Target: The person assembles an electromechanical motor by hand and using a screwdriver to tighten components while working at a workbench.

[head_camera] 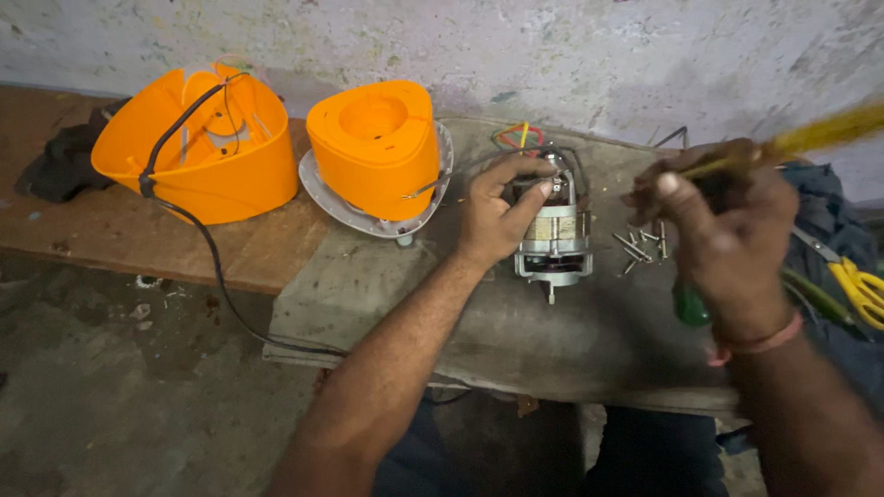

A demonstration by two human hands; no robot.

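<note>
Two orange plastic shells sit well to the left of the motor [553,237], which stands upright on the grey table [516,340]. The far-left shell [198,147] lies open side up with a black cord [207,244] running out of it and down over the table edge; a dark cloth [64,166] lies beyond it. The nearer shell [373,147] rests dome up on a grey base plate, just left of the motor.

The left hand [497,210] reaches in from below, forearm stretched diagonally, palm against the motor's left side, thumb laid across its front and fingers curled over its top, gripping it. Coloured wires [517,136] loop up behind the motor; where they end is hidden by the fingers.

Right of the motor, loose screws [640,247] are scattered on the table. Further right, the right hand [723,225] is raised above the table, clenched round a yellow-handled tool [815,133], with a pink band at the wrist. The tool is blurred and its tip cannot be made out. A green object [689,304] peeks out under this hand, mostly hidden. Yellow-handled scissors [861,290] lie at the far right, cut off by the frame.
</note>
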